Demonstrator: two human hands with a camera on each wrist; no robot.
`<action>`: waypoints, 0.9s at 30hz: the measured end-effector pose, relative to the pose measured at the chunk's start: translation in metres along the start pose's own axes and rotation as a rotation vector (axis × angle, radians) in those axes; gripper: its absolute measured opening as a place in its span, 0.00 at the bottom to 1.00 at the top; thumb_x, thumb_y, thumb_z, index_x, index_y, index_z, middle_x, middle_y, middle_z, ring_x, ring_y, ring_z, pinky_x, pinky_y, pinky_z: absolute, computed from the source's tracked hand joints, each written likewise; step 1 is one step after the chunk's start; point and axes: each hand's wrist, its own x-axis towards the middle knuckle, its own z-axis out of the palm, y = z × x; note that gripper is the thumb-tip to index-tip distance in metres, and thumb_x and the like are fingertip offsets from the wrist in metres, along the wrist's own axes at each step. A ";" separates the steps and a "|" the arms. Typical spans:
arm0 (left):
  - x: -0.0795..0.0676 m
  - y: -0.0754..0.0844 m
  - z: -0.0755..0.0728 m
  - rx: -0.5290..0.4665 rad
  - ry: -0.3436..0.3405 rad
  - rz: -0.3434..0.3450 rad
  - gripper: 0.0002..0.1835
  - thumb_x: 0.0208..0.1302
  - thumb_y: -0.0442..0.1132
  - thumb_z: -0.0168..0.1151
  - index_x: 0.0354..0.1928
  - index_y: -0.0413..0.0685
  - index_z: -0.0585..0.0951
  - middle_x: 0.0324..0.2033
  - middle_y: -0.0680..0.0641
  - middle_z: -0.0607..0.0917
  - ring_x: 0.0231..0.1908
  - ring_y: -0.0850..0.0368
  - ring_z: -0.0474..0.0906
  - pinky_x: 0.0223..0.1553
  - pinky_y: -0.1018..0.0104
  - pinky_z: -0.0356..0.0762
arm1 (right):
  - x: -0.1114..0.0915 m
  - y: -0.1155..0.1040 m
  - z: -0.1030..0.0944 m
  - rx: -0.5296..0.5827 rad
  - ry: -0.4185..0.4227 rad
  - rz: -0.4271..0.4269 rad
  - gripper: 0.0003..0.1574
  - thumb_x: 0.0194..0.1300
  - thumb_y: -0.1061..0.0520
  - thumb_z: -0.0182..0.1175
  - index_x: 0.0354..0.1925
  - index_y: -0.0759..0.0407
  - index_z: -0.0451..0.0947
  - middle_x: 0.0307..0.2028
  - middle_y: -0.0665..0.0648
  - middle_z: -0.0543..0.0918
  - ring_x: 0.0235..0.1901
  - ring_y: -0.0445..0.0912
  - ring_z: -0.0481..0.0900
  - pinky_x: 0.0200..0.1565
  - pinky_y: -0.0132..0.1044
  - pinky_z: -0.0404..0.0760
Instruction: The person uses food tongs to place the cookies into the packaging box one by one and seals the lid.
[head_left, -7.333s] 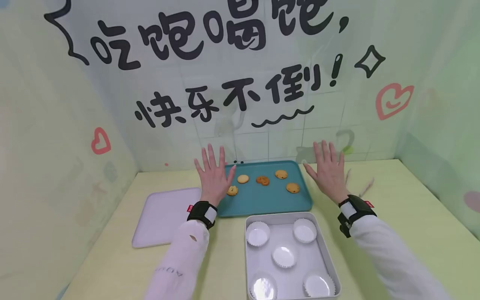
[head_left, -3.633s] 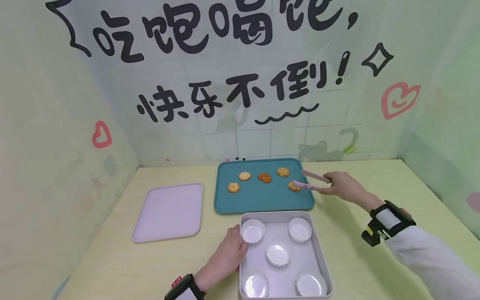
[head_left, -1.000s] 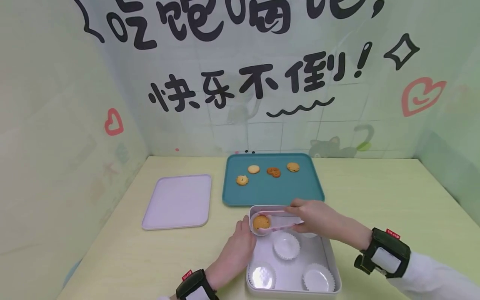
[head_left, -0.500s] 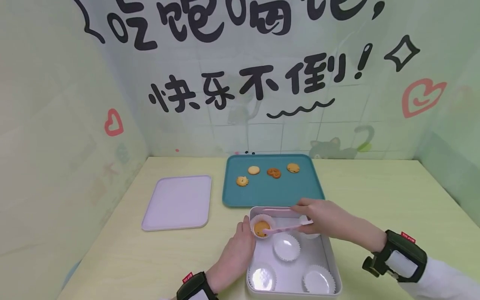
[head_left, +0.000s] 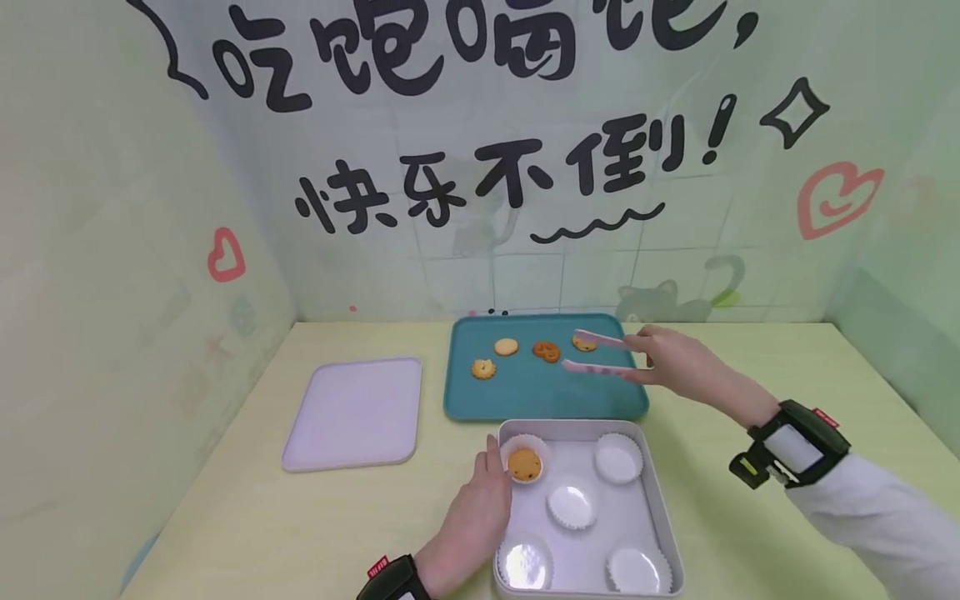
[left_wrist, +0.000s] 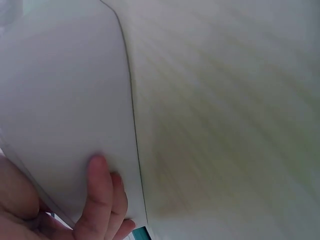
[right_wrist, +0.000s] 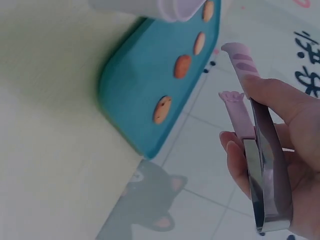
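My right hand [head_left: 686,362] holds pink-tipped metal tongs [right_wrist: 270,170] over the right side of the teal tray [head_left: 532,404]. The tongs' tips stand apart with nothing between them. One tip partly covers a chip-dotted cookie [head_left: 582,344] in the head view. Left of it on the tray lie a pretzel-shaped cookie [head_left: 546,351], a plain round cookie [head_left: 506,347] and a scalloped cookie [head_left: 483,369]. My left hand [head_left: 476,512] grips the left wall of a white rectangular pan [head_left: 600,575], fingers [left_wrist: 100,185] against its outside. Another chip-dotted cookie [head_left: 524,464] sits in the pan's back-left paper cup.
More white paper cups stand in the pan, among them the back-right cup [head_left: 618,457] and the middle cup [head_left: 572,505]. A flat lilac tray [head_left: 352,417] lies to the left on the pale table [head_left: 247,500]. A printed wall [head_left: 450,275] rises behind.
The tongs let go of the chip-dotted cookie in the back-left cup. My right hand then moved them back and right, over the teal tray. My left hand stays at the pan.
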 end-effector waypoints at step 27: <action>-0.001 0.002 0.000 0.003 -0.023 0.005 0.25 0.65 0.31 0.51 0.59 0.19 0.61 0.41 0.31 0.74 0.11 0.60 0.66 0.12 0.70 0.68 | 0.050 0.060 0.044 0.017 -0.118 0.072 0.22 0.57 0.55 0.64 0.16 0.61 0.66 0.16 0.50 0.63 0.18 0.42 0.59 0.23 0.33 0.60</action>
